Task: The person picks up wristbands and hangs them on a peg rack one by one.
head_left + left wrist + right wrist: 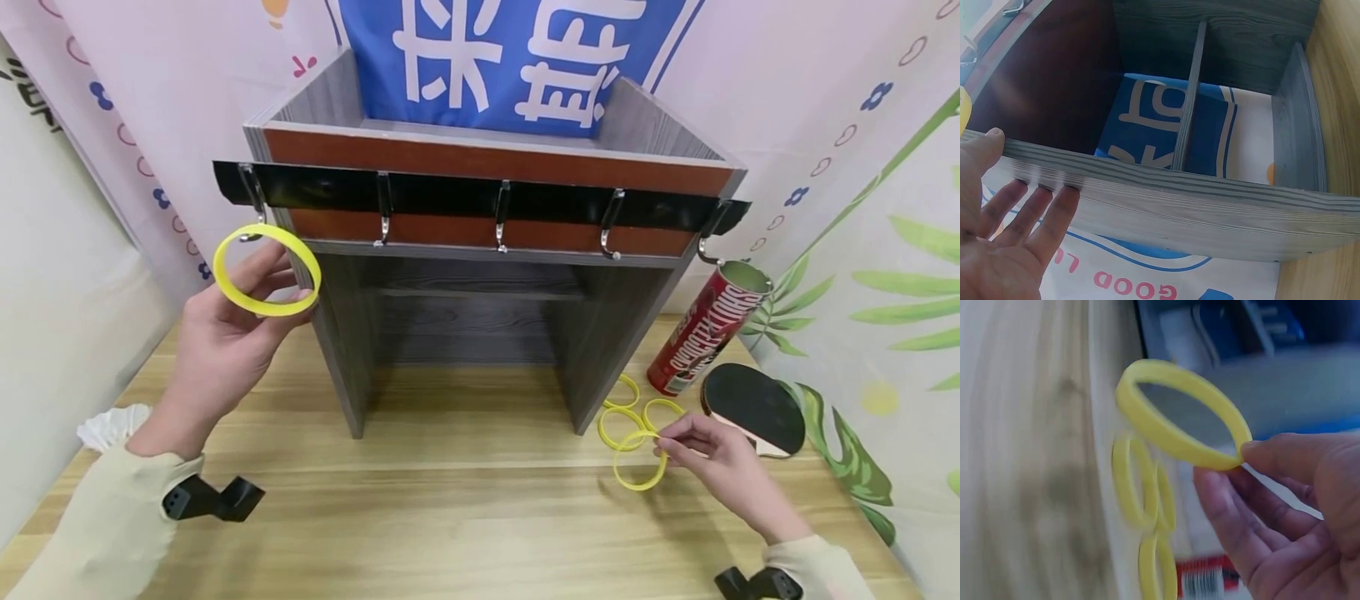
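Note:
My left hand (225, 333) pinches a yellow ring (255, 307) in front of the leftmost silver hook (256, 193). The ring's top overlaps that hook; I cannot tell whether they touch. In the left wrist view, only a sliver of the yellow ring (964, 110) shows, and the left thumb is close to the cabinet's side edge (1147, 174). At the right, my right hand (716, 457) pinches another yellow ring (639, 487) between thumb and fingers, lifted off the table. Beside it lie three more yellow rings (602, 432); the right wrist view shows the held ring (1166, 434) tilted.
A grey cabinet (341, 333) stands mid-table, with a black strip (442, 190) of several hooks across its front. On the right are a red cylindrical can (701, 329) and a black table tennis paddle (753, 404). Crumpled white material (112, 427) lies at the left edge.

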Action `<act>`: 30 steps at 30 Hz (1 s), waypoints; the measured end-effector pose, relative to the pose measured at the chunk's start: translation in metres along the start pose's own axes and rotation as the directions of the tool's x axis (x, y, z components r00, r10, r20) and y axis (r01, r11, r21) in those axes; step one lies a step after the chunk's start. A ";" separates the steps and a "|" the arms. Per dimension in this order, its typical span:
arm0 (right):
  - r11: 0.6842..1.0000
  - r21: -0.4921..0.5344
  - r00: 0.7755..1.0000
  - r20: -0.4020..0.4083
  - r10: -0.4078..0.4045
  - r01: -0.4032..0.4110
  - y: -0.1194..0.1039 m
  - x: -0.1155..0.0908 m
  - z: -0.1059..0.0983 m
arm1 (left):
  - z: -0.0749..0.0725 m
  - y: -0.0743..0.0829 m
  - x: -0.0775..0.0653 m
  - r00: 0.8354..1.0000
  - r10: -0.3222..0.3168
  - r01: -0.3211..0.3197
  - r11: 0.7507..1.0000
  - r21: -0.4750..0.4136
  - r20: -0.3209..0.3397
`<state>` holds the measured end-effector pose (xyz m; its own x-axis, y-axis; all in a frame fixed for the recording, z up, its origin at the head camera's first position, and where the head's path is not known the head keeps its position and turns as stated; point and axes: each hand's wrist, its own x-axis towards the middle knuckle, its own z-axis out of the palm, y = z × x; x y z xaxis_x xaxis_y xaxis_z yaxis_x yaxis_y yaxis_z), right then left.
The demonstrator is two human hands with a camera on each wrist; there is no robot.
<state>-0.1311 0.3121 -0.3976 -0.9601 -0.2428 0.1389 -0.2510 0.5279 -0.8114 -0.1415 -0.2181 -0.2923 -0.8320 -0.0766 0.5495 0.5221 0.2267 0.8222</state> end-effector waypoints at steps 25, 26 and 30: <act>0.799 0.537 0.958 -0.069 -0.279 0.271 -0.122 0.060 0.108 | 0.000 -0.001 0.000 1.000 -0.008 0.008 1.000 0.003 0.003; 0.787 0.554 0.958 -0.073 -0.278 0.271 -0.129 0.062 0.112 | 0.000 -0.001 0.000 1.000 -0.007 0.007 1.000 -0.004 0.001; 0.724 0.622 0.951 -0.127 -0.283 0.299 -0.158 0.069 0.125 | 0.000 0.000 -0.001 1.000 -0.010 0.010 1.000 0.005 -0.002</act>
<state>-0.1421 0.1105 -0.3311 -0.8572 -0.2771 0.4340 -0.3915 -0.1968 -0.8989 -0.1405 -0.2179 -0.2932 -0.8367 -0.0803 0.5417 0.5131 0.2303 0.8268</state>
